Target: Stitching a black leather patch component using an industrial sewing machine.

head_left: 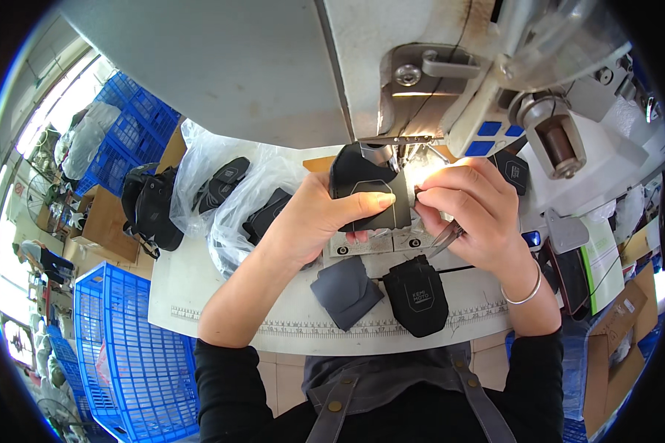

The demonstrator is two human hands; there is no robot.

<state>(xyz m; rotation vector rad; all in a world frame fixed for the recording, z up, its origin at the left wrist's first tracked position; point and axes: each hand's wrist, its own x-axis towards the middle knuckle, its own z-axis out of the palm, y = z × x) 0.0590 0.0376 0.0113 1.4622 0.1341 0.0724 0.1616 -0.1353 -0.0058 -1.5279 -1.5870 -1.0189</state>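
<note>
Head view. Your left hand point(310, 210) clamps a dark piece point(369, 184), thumb over, fingers under, just below the sewing machine point(258, 66) needle. Your right hand point(480, 210) grips a metal tool point(448, 235); thumb and forefinger close together at the piece's right edge, what they pinch too small to tell. Stitching looks mid-course; finished seam cannot be told. Nearer you than the fingers, on the worktop point(473, 295): loose grey pieces point(347, 292), probably left to do, and a black pouch point(417, 295), seemingly further along.
</note>
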